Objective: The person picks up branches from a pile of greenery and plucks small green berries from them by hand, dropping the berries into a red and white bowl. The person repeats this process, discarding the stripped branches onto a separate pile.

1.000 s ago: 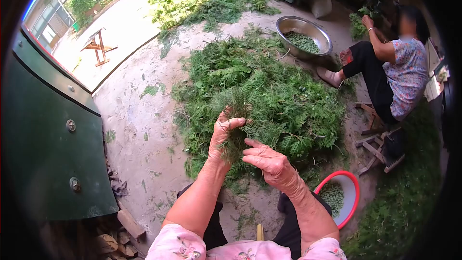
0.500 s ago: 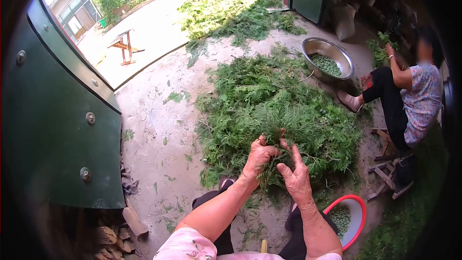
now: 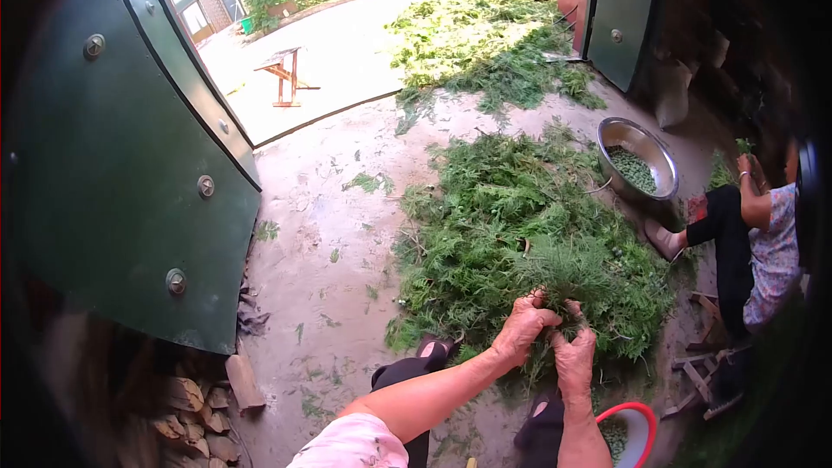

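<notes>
At the lower edge, we see a red-rimmed basin (image 3: 651, 433) cut off by the frame, small green pieces inside. Just left of it, our two bare hands meet over a leafy green sprig (image 3: 565, 272) above the near side of a leafy heap (image 3: 485, 225). Our left hand (image 3: 520, 329) has its fingers closed on the sprig; our right hand (image 3: 574, 362) touches its stems, but foliage hides the fingertips, so we cannot tell whether they pinch. Beyond, right, sits a steel bowl (image 3: 662, 175); beside it, a person (image 3: 774, 247), head lost in dark blur.
</notes>
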The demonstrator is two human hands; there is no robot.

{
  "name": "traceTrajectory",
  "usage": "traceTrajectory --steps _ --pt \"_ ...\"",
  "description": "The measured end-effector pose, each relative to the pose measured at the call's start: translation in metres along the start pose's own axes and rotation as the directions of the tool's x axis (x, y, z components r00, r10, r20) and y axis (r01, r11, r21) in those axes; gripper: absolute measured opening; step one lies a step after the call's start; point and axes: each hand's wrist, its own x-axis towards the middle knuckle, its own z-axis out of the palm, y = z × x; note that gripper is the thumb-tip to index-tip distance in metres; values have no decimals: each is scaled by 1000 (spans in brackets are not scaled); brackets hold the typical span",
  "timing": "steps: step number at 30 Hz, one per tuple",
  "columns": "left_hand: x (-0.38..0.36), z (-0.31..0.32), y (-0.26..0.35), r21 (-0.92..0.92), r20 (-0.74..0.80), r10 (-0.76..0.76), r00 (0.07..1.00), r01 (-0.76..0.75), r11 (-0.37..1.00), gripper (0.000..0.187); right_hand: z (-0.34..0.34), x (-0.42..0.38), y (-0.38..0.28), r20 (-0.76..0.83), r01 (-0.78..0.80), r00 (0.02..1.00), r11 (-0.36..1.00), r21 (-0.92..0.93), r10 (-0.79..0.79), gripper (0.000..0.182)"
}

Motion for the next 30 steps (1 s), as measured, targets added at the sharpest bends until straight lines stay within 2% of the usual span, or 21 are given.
traceTrajectory --steps 2,4,6,8,10,11,12,13,14,15,16,18,19,20,21,22,23,26,28,29,30 --pt "-2 3 1 -90 39 20 999 -16 996 42 4 -2 0 3 -9 1000 1000 13 9 42" --pt "-3 1 6 36 99 75 992 -79 996 43 3 -3 8 -8 -48 999 998 -29 48 33" --pt "-7 1 12 -1 101 21 995 -21 1000 43 7 -6 3 -10 -76 997 997 -22 76 14" --pt "-7 -2 16 10 102 20 995 -22 1000 44 0 -5 15 -9 -84 996 988 -130 84 14" --pt "-4 -3 17 53 87 51 995 -56 997 46 0 -5 15 -10 -60 998 995 -83 59 15" --pt "-4 -5 19 63 65 97 993 -101 993 45 0 -6 17 -11 -60 998 995 -85 59 15" --pt "2 -8 15 62 65 98 993 -102 993 45 2 -7 21 -98 -55 994 998 -16 53 16" --pt "12 -14 10 14 -24 158 987 -157 987 45 4 -9 26 -184 -44 982 998 54 53 17" --pt "21 -23 4 -31 -114 208 971 -213 977 46 2 -10 35 -183 -46 982 998 49 54 17" --pt "24 -33 9 58 -129 150 980 -143 988 52 -6 -12 47 -149 -107 985 989 -105 90 18" --pt "16 -28 23 -41 -186 222 957 -233 972 56 -14 -16 58 -128 -161 983 952 -262 131 19" --pt "21 -35 30 -6 -292 344 892 -362 932 57 -32 -34 105 36 -151 977 807 -571 209 20" --pt "19 -38 37 -35 -316 306 898 -333 942 55 -35 -49 115 153 -95 938 656 -749 310 22" --pt "17 -43 42 -62 -341 265 902 -303 951 54 -41 -69 140 292 47 862 509 -860 414 28" --pt "18 -48 44 -71 -362 240 901 -283 957 54 -43 -89 152 341 96 733 407 -908 588 29" --pt "19 -53 46 -66 -386 215 897 -260 963 53 -43 -105 166 465 352 525 315 -881 713 26" --pt "17 -56 48 -92 -396 219 892 -276 957 52 -59 -134 239 400 379 316 272 -884 860 26" --pt "14 -63 61 -121 -456 228 860 -314 942 48 -42 -135 198 253 382 173 172 -908 952 29" --pt "16 -73 67 -151 -506 251 825 -371 916 47 -23 -83 163 265 367 285 150 -918 921 27" --pt "14 -74 73 -169 -520 241 820 -375 912 46 -11 -39 128 324 132 408 296 -946 854 28" --pt "11 -74 77 -190 -535 220 815 -370 909 44 7 12 67 267 -258 603 500 -827 752 30"
